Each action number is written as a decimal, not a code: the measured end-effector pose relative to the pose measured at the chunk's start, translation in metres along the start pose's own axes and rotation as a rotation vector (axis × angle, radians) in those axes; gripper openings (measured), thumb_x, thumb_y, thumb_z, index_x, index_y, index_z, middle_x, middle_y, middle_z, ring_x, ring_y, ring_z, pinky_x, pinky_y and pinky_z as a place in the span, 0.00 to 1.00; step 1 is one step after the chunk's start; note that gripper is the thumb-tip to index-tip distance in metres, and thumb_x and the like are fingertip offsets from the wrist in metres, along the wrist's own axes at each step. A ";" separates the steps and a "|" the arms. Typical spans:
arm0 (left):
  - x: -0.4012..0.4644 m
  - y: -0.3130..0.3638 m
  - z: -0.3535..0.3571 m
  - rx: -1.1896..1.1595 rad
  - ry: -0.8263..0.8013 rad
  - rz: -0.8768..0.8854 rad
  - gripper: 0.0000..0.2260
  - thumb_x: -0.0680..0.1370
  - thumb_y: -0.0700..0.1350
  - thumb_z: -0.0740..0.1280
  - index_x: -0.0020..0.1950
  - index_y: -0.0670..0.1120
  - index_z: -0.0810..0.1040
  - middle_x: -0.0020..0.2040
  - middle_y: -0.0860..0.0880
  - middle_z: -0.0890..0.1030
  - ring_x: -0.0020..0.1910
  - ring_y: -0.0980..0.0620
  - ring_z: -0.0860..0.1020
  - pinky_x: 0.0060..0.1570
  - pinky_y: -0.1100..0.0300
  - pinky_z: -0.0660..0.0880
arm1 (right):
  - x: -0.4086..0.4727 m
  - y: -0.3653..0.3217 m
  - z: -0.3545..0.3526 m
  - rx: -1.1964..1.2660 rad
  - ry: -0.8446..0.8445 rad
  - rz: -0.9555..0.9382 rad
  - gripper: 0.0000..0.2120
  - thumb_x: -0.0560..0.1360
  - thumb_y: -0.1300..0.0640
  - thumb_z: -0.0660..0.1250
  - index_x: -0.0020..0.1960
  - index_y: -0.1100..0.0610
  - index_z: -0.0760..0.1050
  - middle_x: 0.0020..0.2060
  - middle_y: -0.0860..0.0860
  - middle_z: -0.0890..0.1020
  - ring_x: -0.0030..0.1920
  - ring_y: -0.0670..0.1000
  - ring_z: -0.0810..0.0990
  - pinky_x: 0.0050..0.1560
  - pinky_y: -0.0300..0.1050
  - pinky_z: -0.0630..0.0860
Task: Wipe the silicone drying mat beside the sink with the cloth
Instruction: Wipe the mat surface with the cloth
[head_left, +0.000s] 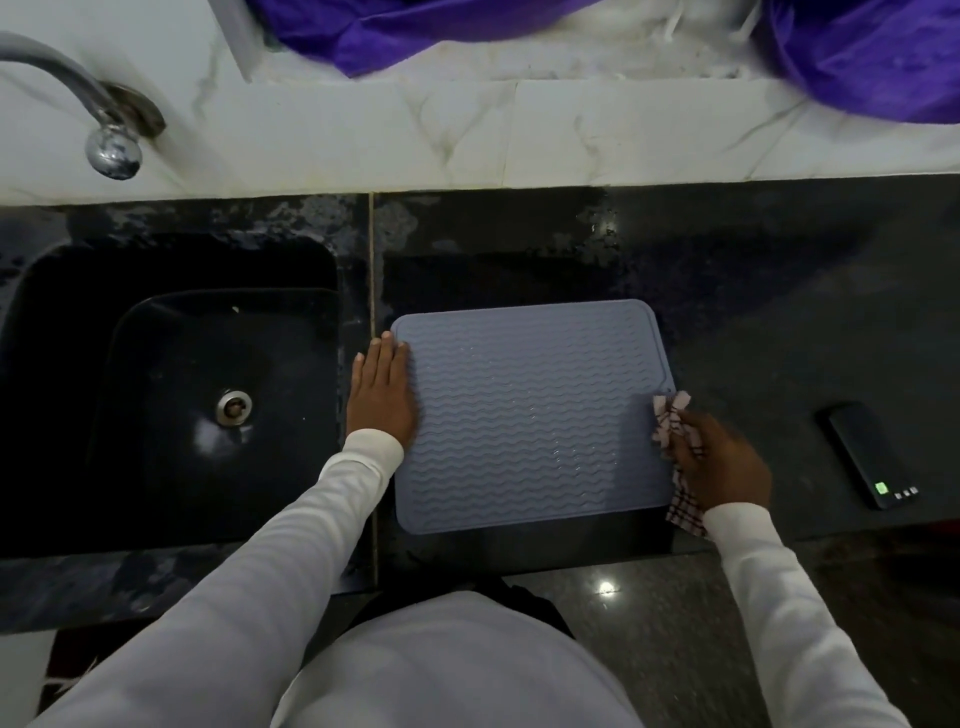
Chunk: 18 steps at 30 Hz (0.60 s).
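Observation:
A grey-blue silicone drying mat (530, 415) with a wavy ribbed surface lies flat on the black counter, just right of the sink. My left hand (382, 392) rests flat with straight fingers on the mat's left edge. My right hand (724, 465) grips a bunched checked cloth (670, 423) at the mat's right edge; a corner of the cloth hangs out below the wrist.
A black sink (171, 395) with a metal drain sits to the left, a chrome tap (98, 119) above it. A dark phone (870, 454) lies on the counter to the right. Purple fabric (872, 57) lies on the white marble ledge (467, 135) behind.

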<state>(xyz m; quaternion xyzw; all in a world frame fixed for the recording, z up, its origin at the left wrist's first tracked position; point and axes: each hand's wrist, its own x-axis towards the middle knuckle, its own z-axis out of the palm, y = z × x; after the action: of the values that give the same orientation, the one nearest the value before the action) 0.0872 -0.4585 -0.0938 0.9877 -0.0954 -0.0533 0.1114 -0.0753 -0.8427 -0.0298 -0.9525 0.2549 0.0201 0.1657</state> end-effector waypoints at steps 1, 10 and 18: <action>0.000 0.000 0.000 0.008 0.000 -0.003 0.26 0.82 0.42 0.52 0.79 0.44 0.48 0.80 0.44 0.48 0.79 0.47 0.45 0.77 0.50 0.41 | -0.006 -0.006 0.000 0.038 0.025 -0.035 0.17 0.75 0.50 0.68 0.63 0.50 0.76 0.55 0.56 0.81 0.52 0.61 0.80 0.49 0.53 0.77; -0.001 0.001 -0.002 -0.006 -0.031 -0.022 0.26 0.82 0.42 0.51 0.80 0.45 0.46 0.80 0.45 0.46 0.79 0.47 0.44 0.77 0.50 0.39 | -0.080 -0.173 0.052 0.383 -0.160 -0.365 0.15 0.76 0.51 0.67 0.63 0.49 0.77 0.56 0.53 0.81 0.53 0.55 0.80 0.52 0.50 0.77; 0.001 -0.002 0.003 -0.016 -0.003 -0.014 0.25 0.82 0.40 0.48 0.79 0.44 0.47 0.80 0.44 0.48 0.79 0.47 0.45 0.77 0.51 0.39 | -0.095 -0.193 0.096 -0.051 -0.405 -0.499 0.20 0.79 0.46 0.59 0.69 0.51 0.68 0.61 0.54 0.77 0.53 0.61 0.80 0.46 0.52 0.75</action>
<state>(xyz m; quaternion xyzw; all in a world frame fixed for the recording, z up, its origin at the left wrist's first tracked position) 0.0883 -0.4573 -0.0974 0.9874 -0.0883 -0.0565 0.1189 -0.0584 -0.6090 -0.0499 -0.9660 -0.0252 0.1745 0.1892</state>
